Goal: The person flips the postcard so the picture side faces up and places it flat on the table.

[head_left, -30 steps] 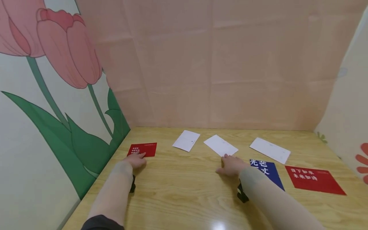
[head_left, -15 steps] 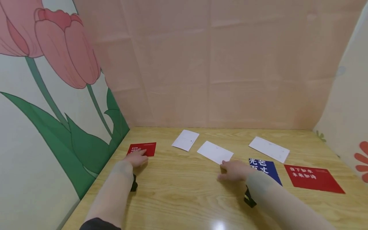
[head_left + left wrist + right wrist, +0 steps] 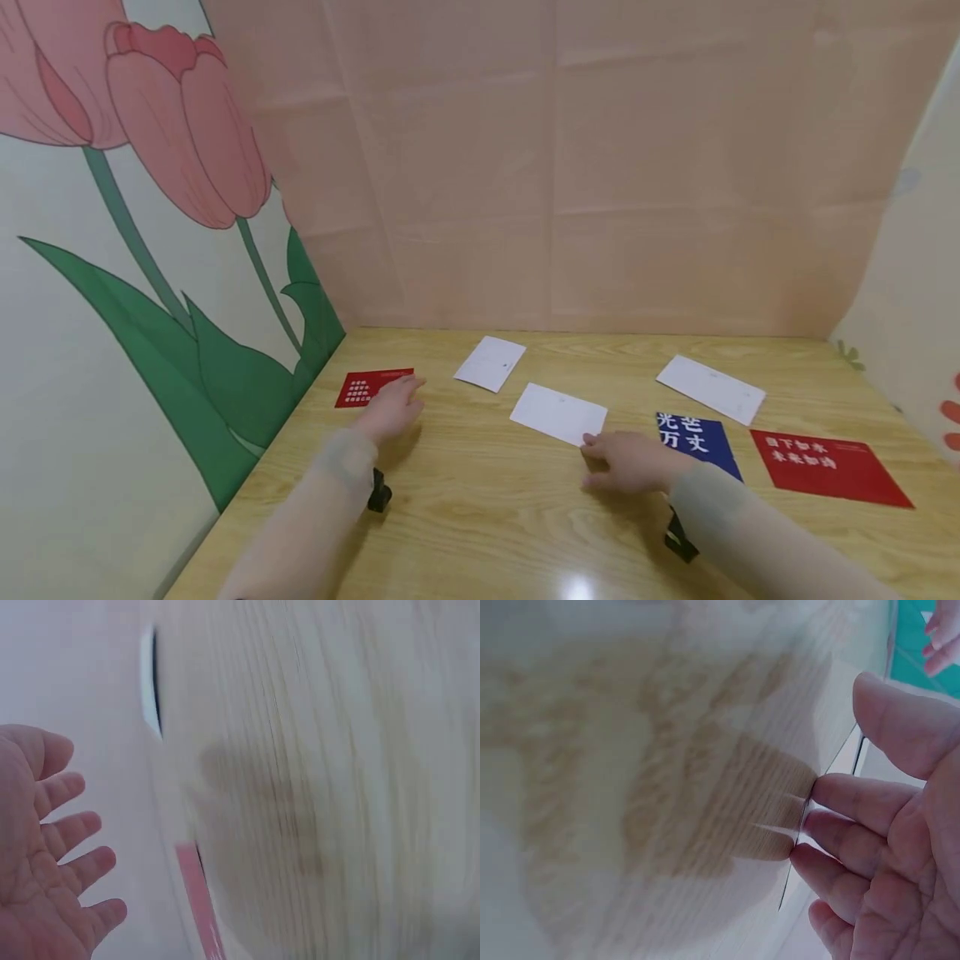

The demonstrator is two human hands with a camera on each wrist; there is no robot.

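With its fingertips at the near right corner of a white card (image 3: 555,411), my right hand (image 3: 628,461) lies low over the table. In the right wrist view the fingers (image 3: 855,791) reach out fairly straight to the card's thin edge, thumb apart. My left hand (image 3: 390,410) hovers beside a red card (image 3: 356,389) with white writing, covering its right part in the head view. The left wrist view shows that hand's fingers (image 3: 82,832) spread and holding nothing, with the red card (image 3: 196,896) seen nearly edge-on.
Another white card (image 3: 491,363) lies farther back, left of centre. On the right are a third white card (image 3: 711,389), a blue card (image 3: 693,437) with white characters, and a larger red card (image 3: 832,468). A pinkish cloth (image 3: 600,167) hangs behind the wooden table (image 3: 480,517).
The middle white card has slid toward me and turned, with my right hand drawing back alongside it. My left hand has come off the red card and shifted right.
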